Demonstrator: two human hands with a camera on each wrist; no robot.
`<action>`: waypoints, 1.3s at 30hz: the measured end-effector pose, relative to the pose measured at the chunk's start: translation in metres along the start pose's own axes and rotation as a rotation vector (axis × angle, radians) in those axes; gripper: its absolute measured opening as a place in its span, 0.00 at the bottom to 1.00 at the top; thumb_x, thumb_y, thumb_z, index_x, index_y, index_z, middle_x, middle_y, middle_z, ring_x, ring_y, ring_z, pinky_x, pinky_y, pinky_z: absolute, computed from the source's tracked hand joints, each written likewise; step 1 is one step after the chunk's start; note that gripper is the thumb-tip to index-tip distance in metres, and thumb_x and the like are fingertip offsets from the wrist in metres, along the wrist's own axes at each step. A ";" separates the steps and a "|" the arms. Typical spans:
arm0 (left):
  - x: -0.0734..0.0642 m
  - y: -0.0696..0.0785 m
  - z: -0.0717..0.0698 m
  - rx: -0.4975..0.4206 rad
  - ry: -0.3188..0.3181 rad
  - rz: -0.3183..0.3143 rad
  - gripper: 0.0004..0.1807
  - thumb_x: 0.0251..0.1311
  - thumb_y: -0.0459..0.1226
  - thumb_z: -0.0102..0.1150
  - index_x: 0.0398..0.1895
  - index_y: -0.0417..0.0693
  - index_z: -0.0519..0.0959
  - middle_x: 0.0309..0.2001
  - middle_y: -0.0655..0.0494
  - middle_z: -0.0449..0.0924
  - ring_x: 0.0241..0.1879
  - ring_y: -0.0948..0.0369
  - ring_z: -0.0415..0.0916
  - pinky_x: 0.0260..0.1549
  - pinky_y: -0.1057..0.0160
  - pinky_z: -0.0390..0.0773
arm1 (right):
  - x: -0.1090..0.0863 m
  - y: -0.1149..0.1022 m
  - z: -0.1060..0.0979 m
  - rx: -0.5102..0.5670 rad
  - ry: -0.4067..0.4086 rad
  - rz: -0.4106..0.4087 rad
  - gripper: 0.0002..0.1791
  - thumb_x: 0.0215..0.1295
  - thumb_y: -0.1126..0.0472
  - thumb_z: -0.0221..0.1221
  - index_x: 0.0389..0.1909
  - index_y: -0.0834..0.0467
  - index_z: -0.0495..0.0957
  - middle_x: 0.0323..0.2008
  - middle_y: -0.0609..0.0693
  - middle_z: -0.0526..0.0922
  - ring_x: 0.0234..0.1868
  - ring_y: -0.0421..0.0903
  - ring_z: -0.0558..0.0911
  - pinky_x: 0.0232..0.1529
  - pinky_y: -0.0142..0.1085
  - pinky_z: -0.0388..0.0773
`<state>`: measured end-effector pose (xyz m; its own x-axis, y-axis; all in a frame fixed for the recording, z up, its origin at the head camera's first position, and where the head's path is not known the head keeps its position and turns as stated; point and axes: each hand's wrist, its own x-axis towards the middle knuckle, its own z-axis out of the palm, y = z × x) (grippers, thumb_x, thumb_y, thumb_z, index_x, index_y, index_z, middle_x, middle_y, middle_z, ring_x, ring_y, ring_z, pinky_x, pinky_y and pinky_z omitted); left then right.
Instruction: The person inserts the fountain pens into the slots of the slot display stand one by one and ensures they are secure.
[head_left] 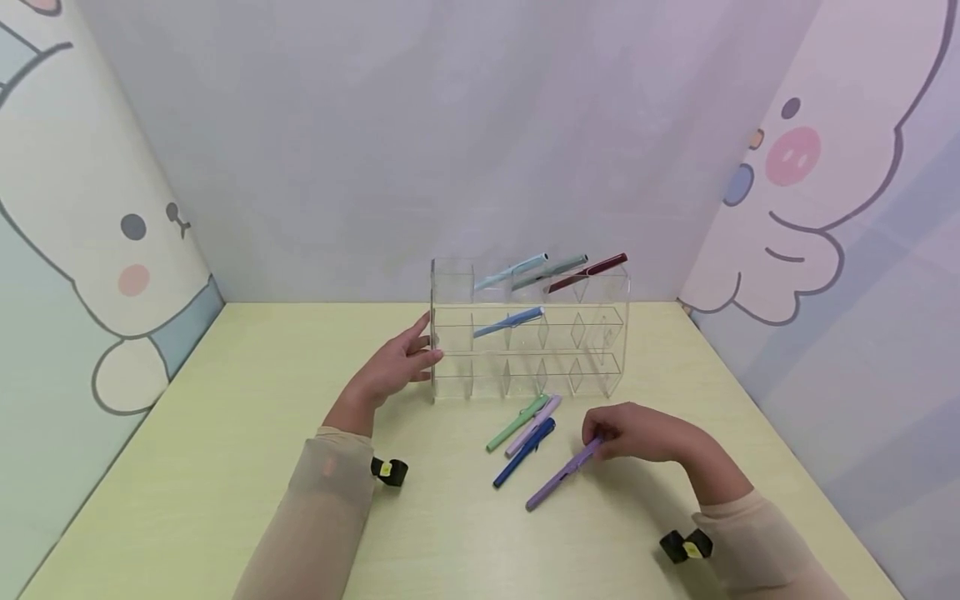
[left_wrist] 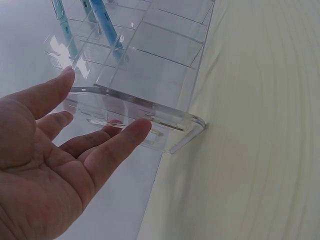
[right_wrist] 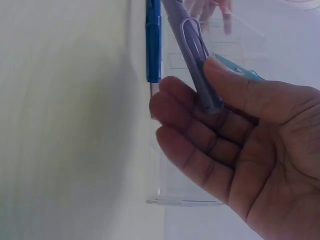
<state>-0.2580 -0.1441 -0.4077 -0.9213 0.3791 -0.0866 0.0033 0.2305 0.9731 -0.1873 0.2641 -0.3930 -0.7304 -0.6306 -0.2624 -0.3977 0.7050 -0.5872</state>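
A clear acrylic pen rack (head_left: pixel 525 350) stands toward the back of the table. My left hand (head_left: pixel 397 362) rests at its left side panel (left_wrist: pixel 135 110), fingers spread and fairly straight. The right hand (head_left: pixel 637 431) pinches a purple pen (head_left: pixel 564 472) by one end, between thumb and fingers, in front of the rack. Beside that pen, a dark blue pen (head_left: pixel 524 452), a lilac pen (head_left: pixel 533 426) and a green pen (head_left: pixel 517 422) lie on the table.
In the rack's top row lean a light blue pen (head_left: pixel 512 271), a grey-green pen (head_left: pixel 551 272) and a dark red pen (head_left: pixel 588 272). A blue pen (head_left: pixel 510 322) leans in the middle row. Behind the table (head_left: pixel 225 467) hangs a pale backdrop (head_left: pixel 405 150).
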 end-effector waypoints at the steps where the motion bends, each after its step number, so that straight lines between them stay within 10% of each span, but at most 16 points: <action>1: 0.000 0.000 0.000 0.000 0.000 0.001 0.42 0.69 0.47 0.57 0.75 0.85 0.42 0.76 0.47 0.54 0.65 0.45 0.70 0.66 0.44 0.68 | 0.000 0.000 -0.002 0.021 0.003 -0.006 0.04 0.65 0.55 0.64 0.38 0.44 0.78 0.32 0.39 0.80 0.33 0.38 0.76 0.34 0.32 0.77; 16: 0.000 0.001 0.000 0.012 0.001 -0.015 0.42 0.68 0.49 0.58 0.74 0.87 0.43 0.76 0.49 0.56 0.62 0.43 0.73 0.69 0.39 0.60 | 0.007 -0.010 -0.017 0.223 0.094 -0.099 0.08 0.67 0.54 0.62 0.43 0.51 0.78 0.37 0.46 0.86 0.39 0.47 0.83 0.43 0.36 0.83; 39: 0.001 0.000 0.000 0.024 0.007 -0.028 0.42 0.67 0.51 0.58 0.73 0.89 0.43 0.76 0.50 0.55 0.60 0.42 0.75 0.69 0.36 0.56 | 0.007 -0.028 -0.066 0.291 0.485 -0.129 0.12 0.67 0.55 0.63 0.47 0.56 0.77 0.40 0.55 0.84 0.41 0.49 0.86 0.47 0.36 0.84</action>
<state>-0.2586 -0.1440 -0.4080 -0.9238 0.3661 -0.1119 -0.0128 0.2626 0.9648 -0.2181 0.2613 -0.3286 -0.8844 -0.4363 0.1656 -0.3811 0.4707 -0.7957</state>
